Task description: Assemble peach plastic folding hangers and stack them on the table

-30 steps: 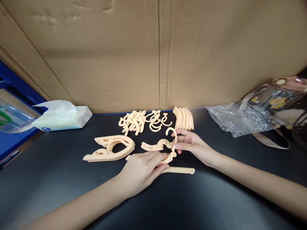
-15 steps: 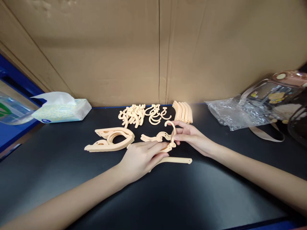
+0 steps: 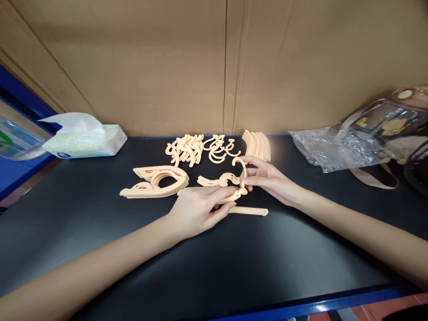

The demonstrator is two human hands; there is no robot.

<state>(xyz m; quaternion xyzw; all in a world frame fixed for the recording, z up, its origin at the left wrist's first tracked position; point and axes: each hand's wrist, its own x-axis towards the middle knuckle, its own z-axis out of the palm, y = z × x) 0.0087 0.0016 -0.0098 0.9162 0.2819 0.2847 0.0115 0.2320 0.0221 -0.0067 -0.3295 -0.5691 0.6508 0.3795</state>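
Observation:
Between finger and thumb, my right hand [image 3: 264, 180] pinches a beige plastic hanger hook [image 3: 244, 171], its curve pointing up. My left hand [image 3: 200, 209] is closed on a beige hanger arm [image 3: 230, 197], whose end meets the base of the hook; whether the two are joined I cannot tell. Under my left fingers lies another hanger arm [image 3: 249, 211], partly covered. Just behind my hands rest further curved hanger pieces [image 3: 229, 177]. To the left is a stack of folded hangers [image 3: 154, 191].
At the back lie a heap of short curved pieces [image 3: 185, 149], several loose hooks [image 3: 217, 154] and a row of hanger arms [image 3: 257, 146]. A tissue box [image 3: 87, 141] stands left. On the right are a clear plastic bag [image 3: 327, 149] and a transparent backpack [image 3: 391, 125]. Cardboard [image 3: 150, 67] walls the back.
The whole view has shifted slightly, so things sit higher in the picture and the table's front edge shows more. Both hands keep their hold on the hook and the arm.

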